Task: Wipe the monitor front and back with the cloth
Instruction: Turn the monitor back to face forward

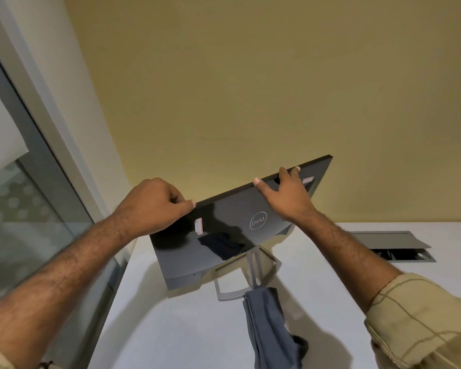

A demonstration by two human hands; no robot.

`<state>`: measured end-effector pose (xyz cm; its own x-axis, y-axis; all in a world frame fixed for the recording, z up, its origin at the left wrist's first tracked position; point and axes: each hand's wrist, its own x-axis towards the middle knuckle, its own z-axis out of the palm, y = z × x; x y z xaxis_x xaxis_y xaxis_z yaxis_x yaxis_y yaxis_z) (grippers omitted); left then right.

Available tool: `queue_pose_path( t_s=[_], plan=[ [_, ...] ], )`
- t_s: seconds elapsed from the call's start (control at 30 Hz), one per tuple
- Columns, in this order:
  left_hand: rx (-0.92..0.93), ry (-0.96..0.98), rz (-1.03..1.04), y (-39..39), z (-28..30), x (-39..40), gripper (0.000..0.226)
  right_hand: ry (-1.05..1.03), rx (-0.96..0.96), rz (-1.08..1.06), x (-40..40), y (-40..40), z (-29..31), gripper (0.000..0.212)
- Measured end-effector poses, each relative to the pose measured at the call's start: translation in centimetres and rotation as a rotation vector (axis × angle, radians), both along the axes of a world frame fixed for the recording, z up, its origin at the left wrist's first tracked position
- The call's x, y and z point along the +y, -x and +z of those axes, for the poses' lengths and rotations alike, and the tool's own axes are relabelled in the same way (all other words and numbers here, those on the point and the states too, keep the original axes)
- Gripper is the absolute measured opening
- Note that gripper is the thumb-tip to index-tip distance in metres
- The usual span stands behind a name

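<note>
One monitor (pixel 224 235), back shown, is gripped along its top edge by the left hand (pixel 155 206) and right hand (pixel 288 195). One cloth (pixel 269 328) lies before its stand (pixel 250 272); one cable hatch (pixel 394 246) lies rightward.

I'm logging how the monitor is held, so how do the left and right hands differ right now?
The left hand is curled round the monitor's top left corner; the right hand lies flatter, farther along the top edge. The left shows knuckles with fingers tucked; the right has fingers hooked over the edge and its thumb spread. Both grip the monitor, neither the cloth.
</note>
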<state>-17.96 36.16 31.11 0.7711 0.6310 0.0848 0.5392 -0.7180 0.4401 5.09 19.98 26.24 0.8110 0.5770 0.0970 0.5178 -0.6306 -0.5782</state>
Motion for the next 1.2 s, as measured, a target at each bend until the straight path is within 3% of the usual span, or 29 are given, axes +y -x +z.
queue_pose_path(
  t_s=[0.2, 0.37, 0.5, 0.6, 0.7, 0.77, 0.83, 0.93, 1.0, 1.1, 1.2],
  plan=[
    [0.006, 0.117, -0.092, -0.2, 0.6, -3.1, 0.044, -0.006, 0.035, -0.005, 0.1, -0.7, 0.6, 0.103],
    [0.017, 0.227, -0.218, -1.0, 0.3, -5.5, 0.053, -0.071, 0.066, 0.033, -0.8, -1.3, 0.6, 0.092],
    [0.073, 0.311, -0.298, -2.0, 0.5, -5.4, 0.050, -0.166, 0.151, 0.050, -1.4, -1.3, 0.1, 0.093],
    [0.101, 0.345, -0.325, -3.3, 1.2, -4.3, 0.036, -0.295, 0.237, 0.029, -1.5, -0.4, 0.0, 0.081],
    [-0.003, 0.240, -0.305, -6.1, 0.8, -2.2, 0.019, -0.379, 0.312, -0.041, -1.3, 1.9, -0.4, 0.052],
    [-0.082, 0.126, -0.360, -8.3, 0.3, -1.1, 0.011, -0.368, 0.329, -0.057, -1.1, 3.6, -0.6, 0.051],
    [-0.101, -0.017, -0.505, -10.5, 0.0, -0.6, 0.029, -0.359, 0.350, -0.048, -1.0, 4.8, -0.8, 0.063],
    [0.012, -0.313, -0.748, -13.5, 0.3, -1.2, 0.066, -0.295, 0.366, -0.067, -0.7, 5.8, -0.7, 0.083],
    [0.057, -0.430, -0.869, -15.2, 0.5, -2.0, 0.087, -0.264, 0.327, -0.086, -0.6, 6.2, -0.5, 0.084],
    [0.111, -0.450, -0.968, -16.9, 0.2, -3.4, 0.080, -0.257, 0.280, -0.104, -0.7, 6.1, -0.2, 0.077],
    [0.099, -0.366, -0.967, -17.5, -0.5, -3.7, 0.068, -0.252, 0.262, -0.095, -1.0, 6.0, 0.2, 0.050]
  ],
)
